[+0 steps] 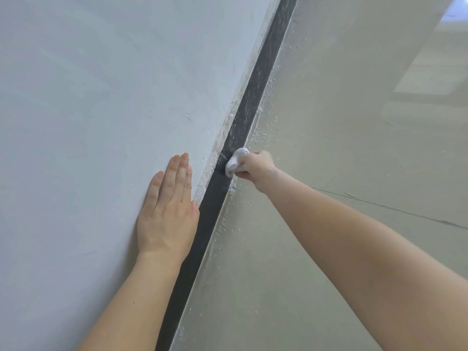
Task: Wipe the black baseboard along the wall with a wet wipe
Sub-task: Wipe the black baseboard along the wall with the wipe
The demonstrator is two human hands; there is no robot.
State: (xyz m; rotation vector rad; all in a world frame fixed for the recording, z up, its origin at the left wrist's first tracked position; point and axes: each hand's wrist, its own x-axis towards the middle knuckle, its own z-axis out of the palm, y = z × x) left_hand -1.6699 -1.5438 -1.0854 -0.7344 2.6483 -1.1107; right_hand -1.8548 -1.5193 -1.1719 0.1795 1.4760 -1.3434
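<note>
**Baseboard wipe: part done, dusty run remaining above the wipe**

Location: the black baseboard (253, 97) runs as a diagonal strip from the bottom centre of the frame to the top right, between the pale wall (88, 97) on the left and the glossy floor (354, 122) on the right.

Grip state: the right grip (253, 167) is curled round a bunched white wet wipe (236, 162) and presses it against the face of the baseboard just right of the frame's centre. The left grip (168, 216) lies flat on the wall with fingers straight and together, its thumb side close beside the baseboard's upper edge. It holds nothing, and I judge that it serves as a brace.

Condition found: from the wipe down to the bottom centre the strip reads as an even, deep black. From the wipe up to the top right it is greyer, with pale streaks and a dusty film. On that evidence I judge the lower run to be wiped and the upper run not yet treated. The wipe sits at the boundary between the two.

Outstanding: the whole stretch toward the top right, as far as the frame shows it. How much baseboard lies beyond either edge of the frame cannot be told.

Observations: white specks lie on the floor along the foot of the baseboard, and rough pale residue lines the joint with the wall. Neither falls within the task as worded
</note>
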